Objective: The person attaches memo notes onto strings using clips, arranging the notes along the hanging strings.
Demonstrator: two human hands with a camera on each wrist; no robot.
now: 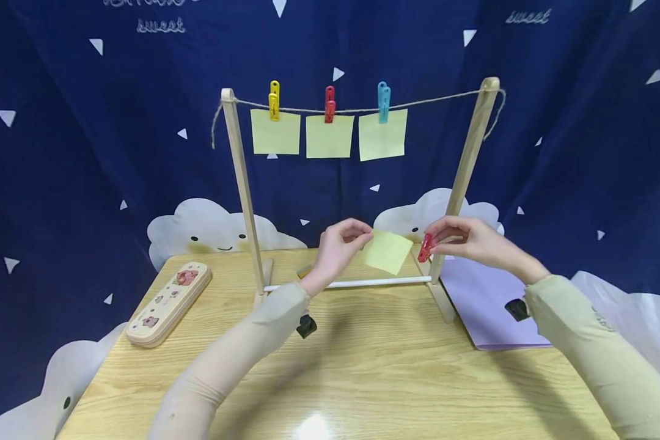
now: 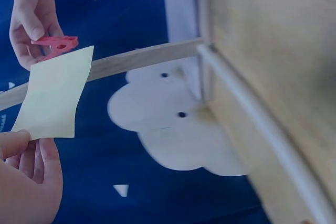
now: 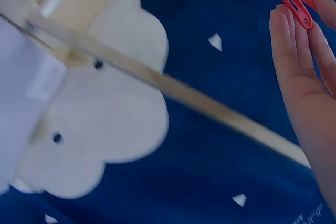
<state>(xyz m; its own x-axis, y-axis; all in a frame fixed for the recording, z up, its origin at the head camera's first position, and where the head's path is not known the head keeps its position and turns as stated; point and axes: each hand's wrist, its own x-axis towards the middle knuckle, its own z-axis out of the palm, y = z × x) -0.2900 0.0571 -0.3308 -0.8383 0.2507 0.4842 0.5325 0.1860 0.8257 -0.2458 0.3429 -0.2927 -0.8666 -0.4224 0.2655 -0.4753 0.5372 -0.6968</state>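
Note:
My left hand (image 1: 341, 247) pinches a yellow paper note (image 1: 387, 251) by its edge, below the string. To its right, my right hand (image 1: 470, 241) holds a red clothespin (image 1: 426, 248) between thumb and fingers. In the left wrist view the clothespin (image 2: 56, 45) is close to the far edge of the note (image 2: 55, 95); whether they touch I cannot tell. Above, a string (image 1: 440, 98) carries three yellow notes, hung by a yellow clothespin (image 1: 274, 101), a red clothespin (image 1: 330, 105) and a blue clothespin (image 1: 384, 102).
Two wooden posts (image 1: 243, 189) hold the string, with a white bar (image 1: 363, 283) joining them low down. A pencil case (image 1: 169, 304) lies at the left of the wooden table (image 1: 396, 366). A purple folder (image 1: 486, 305) lies at the right. Behind hangs a dark blue curtain (image 1: 88, 153).

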